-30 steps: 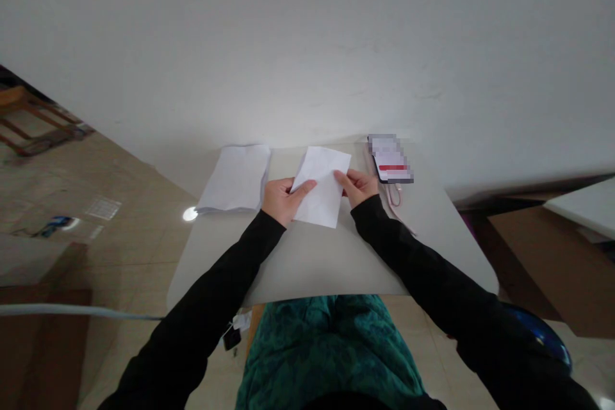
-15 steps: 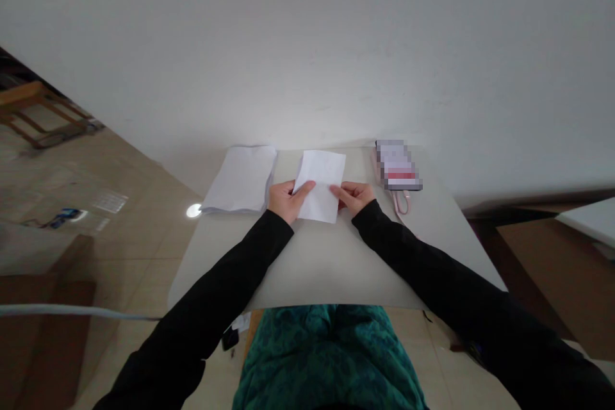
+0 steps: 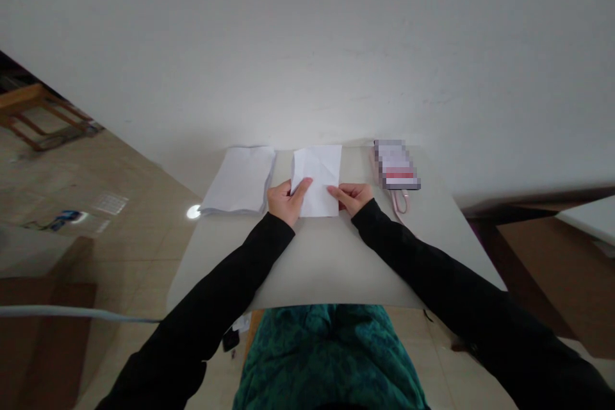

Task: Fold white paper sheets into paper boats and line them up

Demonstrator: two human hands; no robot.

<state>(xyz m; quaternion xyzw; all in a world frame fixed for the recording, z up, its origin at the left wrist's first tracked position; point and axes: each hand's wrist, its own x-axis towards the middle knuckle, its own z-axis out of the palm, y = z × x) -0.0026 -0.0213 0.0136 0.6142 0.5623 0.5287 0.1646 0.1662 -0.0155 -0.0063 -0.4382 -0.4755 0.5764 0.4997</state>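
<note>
Head view: just right of the paper stack [image 3: 240,179], the left hand [image 3: 285,204] and right hand [image 3: 354,197] pinch opposite sides of a white sheet [image 3: 321,170], probably light, thin, easily creased, best held by its side edges

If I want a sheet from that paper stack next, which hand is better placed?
Probably the left hand: it is right beside the paper stack. The right hand is farther off, nearer the phone. Both hold the white paper, so the left must let go first.
</note>
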